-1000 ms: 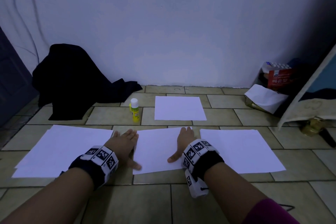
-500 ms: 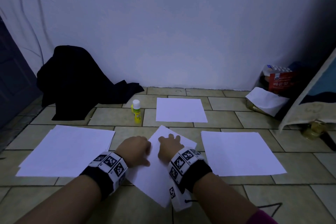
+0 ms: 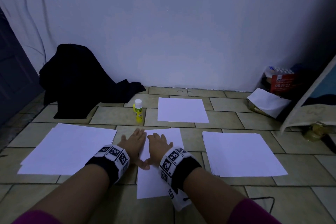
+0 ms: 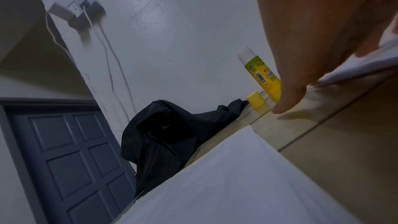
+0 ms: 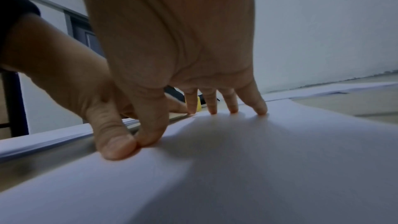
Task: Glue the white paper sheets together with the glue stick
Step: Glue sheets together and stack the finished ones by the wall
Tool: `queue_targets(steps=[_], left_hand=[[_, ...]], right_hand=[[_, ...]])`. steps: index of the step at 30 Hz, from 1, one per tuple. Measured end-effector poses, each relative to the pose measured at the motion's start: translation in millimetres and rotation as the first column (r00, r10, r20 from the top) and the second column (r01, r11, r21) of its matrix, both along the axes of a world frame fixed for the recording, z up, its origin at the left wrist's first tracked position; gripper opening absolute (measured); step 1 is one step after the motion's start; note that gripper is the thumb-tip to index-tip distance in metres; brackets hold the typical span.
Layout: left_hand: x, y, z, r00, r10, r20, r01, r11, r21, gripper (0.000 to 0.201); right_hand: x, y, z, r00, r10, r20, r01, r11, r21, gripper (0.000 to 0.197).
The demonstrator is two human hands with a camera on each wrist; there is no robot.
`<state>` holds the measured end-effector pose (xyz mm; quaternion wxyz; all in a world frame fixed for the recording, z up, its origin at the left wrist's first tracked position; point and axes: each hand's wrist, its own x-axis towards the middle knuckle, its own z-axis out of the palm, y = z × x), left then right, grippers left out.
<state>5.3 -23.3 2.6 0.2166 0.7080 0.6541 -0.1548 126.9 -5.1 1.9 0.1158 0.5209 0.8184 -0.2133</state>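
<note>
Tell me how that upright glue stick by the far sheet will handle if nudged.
The glue stick stands tall on a narrow base, so a nudge probably tips it. Being round, it would likely roll across the tiled floor. It looks small, probably light.

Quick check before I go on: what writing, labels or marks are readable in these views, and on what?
"매운맛": white letters on the red food packet by the right wall.
"CE": small mark on the yellow glue stick with white cap; the barcode digits and other label print there are too blurred to read.
Black-and-white square code markers, no words: white wristbands.
White paper sheets: no text.
</note>
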Motion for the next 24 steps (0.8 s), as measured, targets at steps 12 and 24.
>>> queue_targets(steps=[12, 24], left_hand=[[-7.4, -3.8, -7.0, 0.996, 0.027, 0.082, -0.028, 1.000, 0.014, 0.126], [-13.5, -6.2, 3.8, 1.000, -0.019, 0.010, 0.019, 0.997, 0.069, 0.118]], right_hand=[[44.0, 29.5, 8.7, 0.987, 0.147, 0.060, -0.141, 0.986, -0.086, 0.110], [61.0, 28.1, 17.7, 0.969, -0.105, 0.225, 0.087, 0.992, 0.090, 0.105]])
